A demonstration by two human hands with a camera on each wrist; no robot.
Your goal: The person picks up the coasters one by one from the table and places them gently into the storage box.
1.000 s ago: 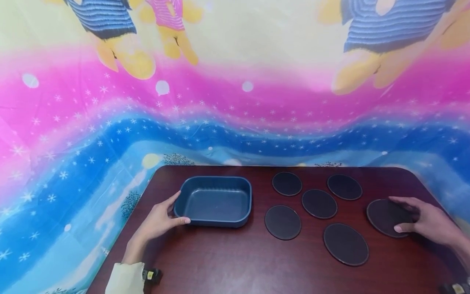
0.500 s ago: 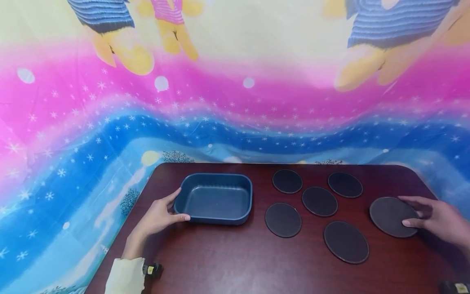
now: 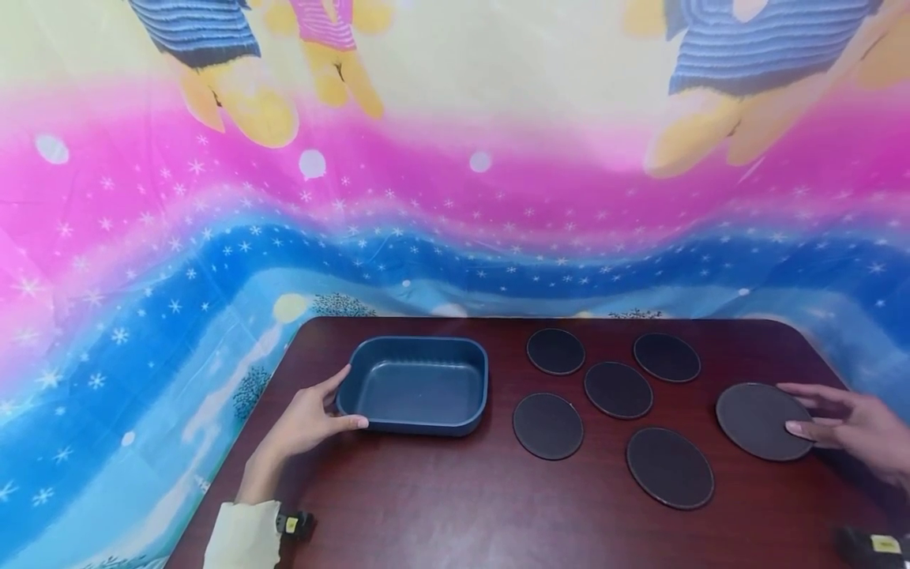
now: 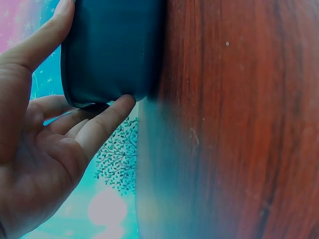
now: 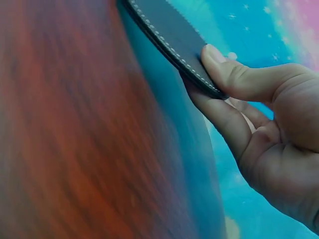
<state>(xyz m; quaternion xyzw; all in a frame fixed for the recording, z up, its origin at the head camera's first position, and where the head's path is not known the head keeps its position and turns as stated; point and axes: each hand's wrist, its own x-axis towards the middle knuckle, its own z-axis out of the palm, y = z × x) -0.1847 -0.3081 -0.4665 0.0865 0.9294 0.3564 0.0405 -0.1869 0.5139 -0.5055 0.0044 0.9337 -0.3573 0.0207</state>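
A blue rectangular tray (image 3: 415, 387) sits at the left of the dark wooden table (image 3: 455, 506). My left hand (image 3: 340, 401) grips its left end, thumb along the near side and fingers at the far corner; the left wrist view shows the tray (image 4: 114, 45) spanned between them. At the table's right edge my right hand (image 3: 796, 407) pinches a dark round coaster (image 3: 757, 419). In the right wrist view the thumb (image 5: 224, 69) lies on top of the coaster (image 5: 169, 30) and fingers sit under its stitched rim.
Several more dark round coasters lie flat between tray and right hand, among them ones at the back (image 3: 555, 351), in the middle (image 3: 618, 390) and near the front (image 3: 669, 467). A bright patterned cloth (image 3: 142, 300) hangs behind and around the table.
My right hand has drawn back to the right, taking the coaster a little toward the table's edge. The left hand and the tray have stayed where they were.
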